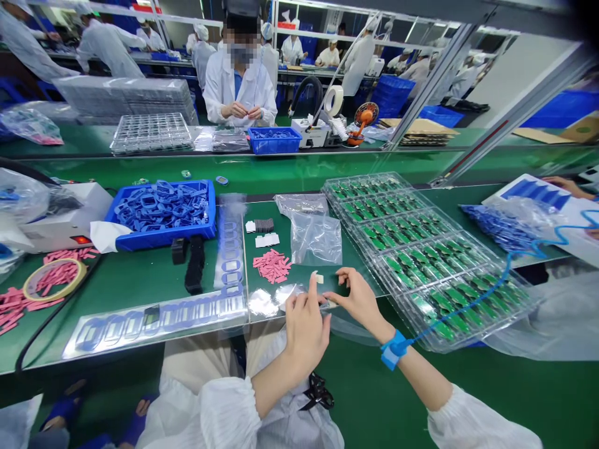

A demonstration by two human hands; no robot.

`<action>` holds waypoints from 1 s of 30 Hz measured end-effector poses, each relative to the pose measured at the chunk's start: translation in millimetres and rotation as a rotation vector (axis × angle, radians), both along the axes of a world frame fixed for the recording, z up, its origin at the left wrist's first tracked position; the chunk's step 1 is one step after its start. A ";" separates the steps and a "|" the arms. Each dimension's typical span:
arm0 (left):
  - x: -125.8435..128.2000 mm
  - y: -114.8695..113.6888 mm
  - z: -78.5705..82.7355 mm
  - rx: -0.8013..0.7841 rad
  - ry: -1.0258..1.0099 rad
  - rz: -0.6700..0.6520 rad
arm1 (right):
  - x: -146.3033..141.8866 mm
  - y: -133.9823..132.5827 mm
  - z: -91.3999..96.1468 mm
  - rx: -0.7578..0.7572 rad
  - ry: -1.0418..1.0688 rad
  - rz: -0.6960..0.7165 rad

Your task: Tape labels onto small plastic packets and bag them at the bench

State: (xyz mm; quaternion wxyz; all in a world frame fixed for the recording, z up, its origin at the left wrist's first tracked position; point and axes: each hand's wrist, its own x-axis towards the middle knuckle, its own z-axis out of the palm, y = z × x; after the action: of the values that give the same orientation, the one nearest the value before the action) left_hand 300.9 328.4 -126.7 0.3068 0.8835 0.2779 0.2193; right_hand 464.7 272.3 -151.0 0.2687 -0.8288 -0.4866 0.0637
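Note:
At the table's near edge, my left hand [306, 327] has its index finger stretched forward and its thumb apart. A small cream-coloured tab [319, 279] shows right at that fingertip; whether it sticks to the finger I cannot tell. My right hand [358, 299], with a blue strap [394, 349] on its wrist, has thumb and index finger apart. Its thumb reaches close to the left fingers, over a small greyish flat piece [324, 303] that is mostly hidden. Just beyond lie a heap of pink strips [272, 266] and clear plastic bags [316, 240].
Clear trays of green circuit boards [412, 249] stand at right. A blue bin [213, 212] of blue frames is at left, above a row of blue-framed pieces [171, 318]. Tape [30, 293] lies far left. A co-worker [241, 87] sits opposite.

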 end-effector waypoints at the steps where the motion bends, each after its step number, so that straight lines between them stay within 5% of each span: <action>1: -3.3 -2.1 1.8 0.001 -0.018 -0.001 | 0.0 1.4 -1.1 -0.001 -0.010 -0.012; 10: -83.0 -7.4 5.3 0.042 -0.248 -0.030 | 1.8 1.7 1.3 0.044 -0.027 0.004; 14: -122.7 -12.6 -5.4 0.077 -0.280 -0.029 | -23.8 10.2 16.2 0.094 0.134 -0.010; 17: -144.3 -12.8 -12.1 0.094 -0.293 0.011 | -48.9 22.7 22.9 -0.013 0.152 0.031; 22: -167.7 -7.8 -15.4 0.137 -0.336 0.100 | -71.3 42.3 21.1 -0.161 0.169 0.043; 30: -188.3 -10.1 -22.9 0.119 -0.347 0.170 | -80.6 40.0 36.6 -0.123 0.486 0.127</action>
State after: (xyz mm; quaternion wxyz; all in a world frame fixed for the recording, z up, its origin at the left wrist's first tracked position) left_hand 112.5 318.3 -149.6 0.2776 0.8223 0.2810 0.4095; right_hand 384.1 312.2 -114.4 0.3223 -0.7718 -0.4540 0.3072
